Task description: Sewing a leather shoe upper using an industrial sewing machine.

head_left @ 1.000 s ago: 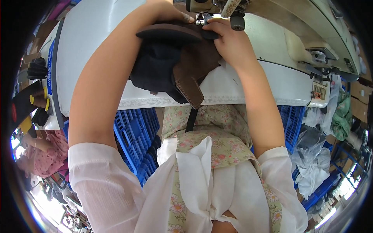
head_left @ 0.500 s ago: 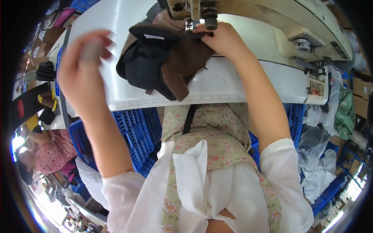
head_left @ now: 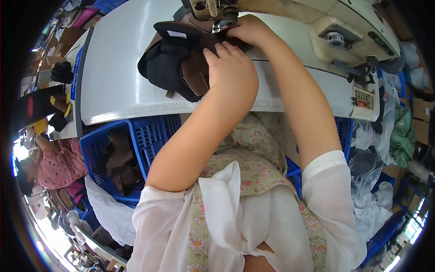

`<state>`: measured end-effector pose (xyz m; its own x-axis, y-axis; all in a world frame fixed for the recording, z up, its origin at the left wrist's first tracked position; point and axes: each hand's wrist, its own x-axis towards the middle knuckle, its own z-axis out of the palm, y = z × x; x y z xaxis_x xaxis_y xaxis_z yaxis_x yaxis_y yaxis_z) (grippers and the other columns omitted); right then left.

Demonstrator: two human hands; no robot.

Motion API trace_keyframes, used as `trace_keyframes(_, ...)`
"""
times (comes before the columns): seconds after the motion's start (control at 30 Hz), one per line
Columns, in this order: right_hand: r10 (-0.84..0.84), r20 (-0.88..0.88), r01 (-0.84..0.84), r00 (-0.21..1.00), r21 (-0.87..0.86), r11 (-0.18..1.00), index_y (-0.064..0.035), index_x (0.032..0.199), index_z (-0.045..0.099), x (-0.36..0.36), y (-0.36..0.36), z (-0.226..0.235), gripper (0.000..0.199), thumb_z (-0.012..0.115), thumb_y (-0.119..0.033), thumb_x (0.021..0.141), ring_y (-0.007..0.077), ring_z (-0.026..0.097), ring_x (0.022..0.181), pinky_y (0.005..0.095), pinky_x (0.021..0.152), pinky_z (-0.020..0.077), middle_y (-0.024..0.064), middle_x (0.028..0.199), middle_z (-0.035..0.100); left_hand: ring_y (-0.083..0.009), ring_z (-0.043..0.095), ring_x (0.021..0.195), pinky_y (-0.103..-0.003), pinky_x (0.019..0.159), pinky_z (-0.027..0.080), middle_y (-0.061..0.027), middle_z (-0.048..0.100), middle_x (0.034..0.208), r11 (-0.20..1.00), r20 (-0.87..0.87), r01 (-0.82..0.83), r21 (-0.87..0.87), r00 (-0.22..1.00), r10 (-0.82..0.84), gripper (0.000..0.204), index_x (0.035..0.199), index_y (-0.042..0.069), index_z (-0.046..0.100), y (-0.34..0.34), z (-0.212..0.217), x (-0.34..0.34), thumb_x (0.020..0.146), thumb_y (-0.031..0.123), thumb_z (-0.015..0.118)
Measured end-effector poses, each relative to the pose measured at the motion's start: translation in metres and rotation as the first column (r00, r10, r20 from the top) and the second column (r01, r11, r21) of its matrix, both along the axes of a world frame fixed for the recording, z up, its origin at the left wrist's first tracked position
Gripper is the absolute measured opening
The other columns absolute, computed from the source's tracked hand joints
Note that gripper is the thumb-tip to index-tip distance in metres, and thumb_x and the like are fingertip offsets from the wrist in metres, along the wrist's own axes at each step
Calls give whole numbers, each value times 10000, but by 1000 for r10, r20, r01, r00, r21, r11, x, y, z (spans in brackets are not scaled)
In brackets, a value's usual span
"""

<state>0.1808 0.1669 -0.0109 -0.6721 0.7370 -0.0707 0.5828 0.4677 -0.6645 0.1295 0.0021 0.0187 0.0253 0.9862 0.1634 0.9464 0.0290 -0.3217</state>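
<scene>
A brown leather shoe upper (head_left: 196,71) with a dark, soft lining and a white label on its tongue lies bunched on the white sewing-machine table (head_left: 122,77). Its far right edge reaches under the presser foot (head_left: 216,28) of the sewing machine (head_left: 290,13). My left hand (head_left: 233,65) rests on the brown leather, its fingers stretched out, partly covering the upper. Beside the presser foot, my right hand (head_left: 250,31) pinches the upper's edge; its fingertips are partly hidden. My forearms angle in from either side.
Below the table's front edge at left stands a blue plastic crate (head_left: 111,156) with brown pieces in it. Clear plastic bags (head_left: 369,181) pile up at right. Further left, a person in a pink top (head_left: 61,165) sits beside another table.
My left hand has come from the raised position at left, over to the right and down onto the shoe upper. My right hand stays at the presser foot, holding the edge.
</scene>
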Motion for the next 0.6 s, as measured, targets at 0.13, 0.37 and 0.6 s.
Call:
trace_keyframes(0.13, 19, 70, -16, 997, -38, 999, -226, 1050, 747, -1, 2, 5, 339, 637, -334, 748, 275, 661, 918, 350, 835, 509, 112, 1002, 711, -385, 541, 1181, -582, 986, 394, -269, 587, 1235, 993, -10, -46, 111, 999, 47, 483, 1229, -83, 561, 18, -22, -7, 812, 160, 580)
trace_keyframes(0.37, 39, -56, -44, 998, -90, 995, -207, 1056, 748, 2, 11, -11, 355, 693, -315, 722, 251, 665, 934, 340, 836, 505, 103, 1026, 716, -409, 489, 1245, -527, 1067, 349, -268, 537, 1299, 987, 102, -133, 85, 987, 125, 577, 1317, -20, 501, 20, -30, -18, 832, 280, 595)
trace_keyframes(0.6, -4, 41, 10, 999, -149, 989, -60, 961, 742, 2, -1, 16, 327, 708, -312, 756, 188, 642, 870, 312, 791, 476, 123, 949, 715, -395, 476, 1261, -470, 1095, 329, -235, 543, 1298, 990, 188, -52, 130, 982, 27, 642, 1348, 33, 496, 10, -39, -31, 772, 276, 641)
